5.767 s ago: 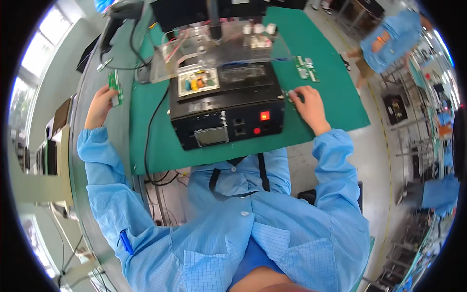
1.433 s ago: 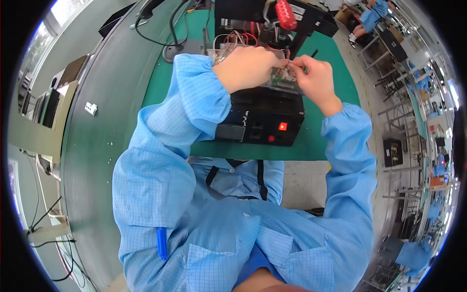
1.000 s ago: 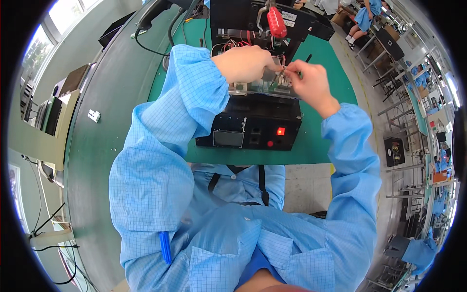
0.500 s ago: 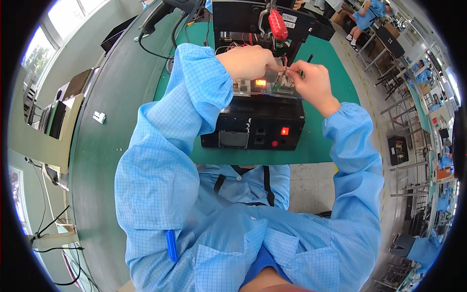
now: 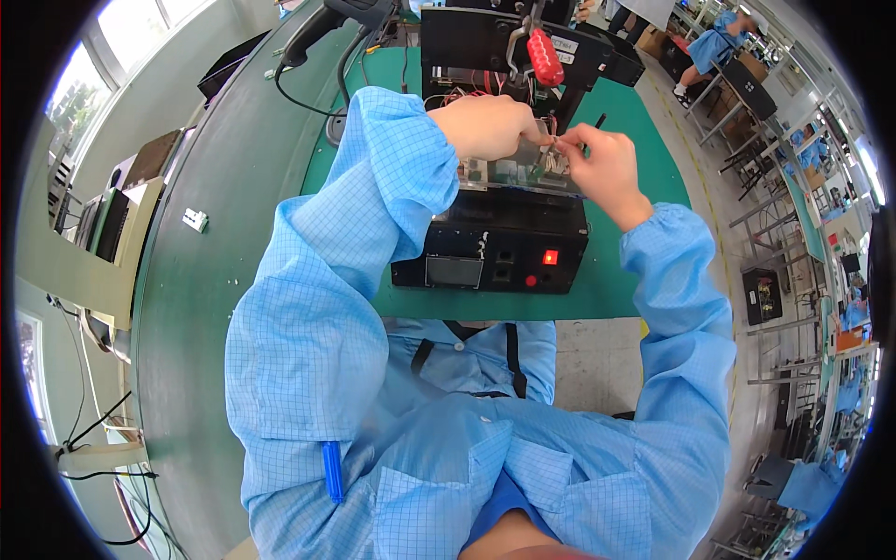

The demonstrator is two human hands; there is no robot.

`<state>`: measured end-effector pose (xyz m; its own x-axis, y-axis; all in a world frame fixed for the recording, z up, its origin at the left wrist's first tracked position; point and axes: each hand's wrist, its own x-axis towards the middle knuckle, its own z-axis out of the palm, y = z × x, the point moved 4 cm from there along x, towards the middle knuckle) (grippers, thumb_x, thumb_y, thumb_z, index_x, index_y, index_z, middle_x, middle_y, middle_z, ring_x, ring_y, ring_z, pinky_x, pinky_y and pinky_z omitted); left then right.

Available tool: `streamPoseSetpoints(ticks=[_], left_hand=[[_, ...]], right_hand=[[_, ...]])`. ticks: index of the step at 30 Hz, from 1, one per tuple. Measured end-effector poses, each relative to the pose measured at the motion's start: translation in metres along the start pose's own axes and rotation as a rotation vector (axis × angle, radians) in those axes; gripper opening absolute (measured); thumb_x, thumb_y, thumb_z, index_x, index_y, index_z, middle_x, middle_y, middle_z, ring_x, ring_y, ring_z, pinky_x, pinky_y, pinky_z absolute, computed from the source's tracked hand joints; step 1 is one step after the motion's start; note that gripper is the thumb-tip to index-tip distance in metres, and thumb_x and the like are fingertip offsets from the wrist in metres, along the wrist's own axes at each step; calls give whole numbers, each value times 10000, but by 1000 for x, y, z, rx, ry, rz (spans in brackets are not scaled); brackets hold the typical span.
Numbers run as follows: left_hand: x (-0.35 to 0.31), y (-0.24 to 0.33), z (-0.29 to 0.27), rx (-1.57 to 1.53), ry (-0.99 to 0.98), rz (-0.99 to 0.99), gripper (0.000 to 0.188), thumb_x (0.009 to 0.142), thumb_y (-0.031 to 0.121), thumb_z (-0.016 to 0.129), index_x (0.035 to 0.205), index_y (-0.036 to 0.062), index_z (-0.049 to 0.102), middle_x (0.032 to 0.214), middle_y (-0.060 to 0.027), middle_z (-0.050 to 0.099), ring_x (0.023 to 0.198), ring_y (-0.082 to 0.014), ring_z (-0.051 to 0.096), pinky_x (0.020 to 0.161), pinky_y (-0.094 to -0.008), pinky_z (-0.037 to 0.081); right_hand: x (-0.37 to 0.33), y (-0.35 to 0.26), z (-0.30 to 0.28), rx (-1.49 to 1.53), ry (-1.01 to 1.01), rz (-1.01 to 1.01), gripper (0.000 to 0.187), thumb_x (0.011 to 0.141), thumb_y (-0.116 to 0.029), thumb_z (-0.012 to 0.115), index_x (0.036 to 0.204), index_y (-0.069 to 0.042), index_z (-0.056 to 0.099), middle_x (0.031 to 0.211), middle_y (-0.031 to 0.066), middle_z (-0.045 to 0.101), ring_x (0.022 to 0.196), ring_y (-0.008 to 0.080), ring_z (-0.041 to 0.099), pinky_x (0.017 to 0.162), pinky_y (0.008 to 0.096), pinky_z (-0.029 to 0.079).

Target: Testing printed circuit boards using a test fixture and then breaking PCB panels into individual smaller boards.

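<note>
Over the black test fixture (image 5: 490, 247), my two hands meet at the fingertips. My left hand (image 5: 490, 127) reaches across from the left, palm down, its thumb and index finger pinched near some thin wires. My right hand (image 5: 605, 170) pinches at the same spot from the right; what lies between the fingertips is too small to make out. A thin dark rod (image 5: 600, 121) shows just beyond my right hand, and I cannot tell whether that hand holds it. Below the fingers sits a clear plate (image 5: 523, 175) with a circuit board and pale wires under or on it.
A toggle clamp with a red handle (image 5: 544, 58) hangs above the hands. The fixture's front has a lit red switch (image 5: 551, 258). At the far left is a black handheld scanner (image 5: 313, 35) with its cable. A small white connector (image 5: 195, 220) lies on the green bench (image 5: 187, 327).
The lit orange digits on the board no longer show. Both hands stay pinched together over the fixture, with only slight finger movement. The whole view has shifted a little.
</note>
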<state>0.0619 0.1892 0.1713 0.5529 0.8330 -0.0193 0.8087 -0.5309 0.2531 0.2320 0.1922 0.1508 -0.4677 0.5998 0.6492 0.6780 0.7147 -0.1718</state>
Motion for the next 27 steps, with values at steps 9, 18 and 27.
streamPoseSetpoints(ticks=[9, 18, 27], left_hand=[[1, -4, 5, 38, 81, 84, 483, 874, 52, 435, 1246, 278, 643, 875, -168, 672, 775, -337, 647, 759, -427, 520], [-1, 1, 3, -2, 4, 17, 458, 850, 73, 469, 1235, 239, 652, 1152, -85, 673, 1010, -292, 654, 885, -410, 519], [-2, 5, -8, -36, 311, 145, 351, 869, 164, 473, 1124, 205, 710, 910, -111, 716, 822, -297, 684, 793, -433, 554]], right_hand=[[4, 4, 0, 29, -63, -10, 35, 777, -68, 700, 779, -37, 684, 680, 119, 671, 557, 244, 654, 497, 330, 475], [3, 6, -6, 133, -27, 47, 88, 805, -124, 715, 860, -56, 728, 593, 73, 626, 424, 132, 501, 432, 285, 370], [-7, 22, -25, 165, 117, 147, 150, 816, -172, 744, 934, -80, 755, 505, -8, 491, 434, 21, 297, 415, 259, 216]])
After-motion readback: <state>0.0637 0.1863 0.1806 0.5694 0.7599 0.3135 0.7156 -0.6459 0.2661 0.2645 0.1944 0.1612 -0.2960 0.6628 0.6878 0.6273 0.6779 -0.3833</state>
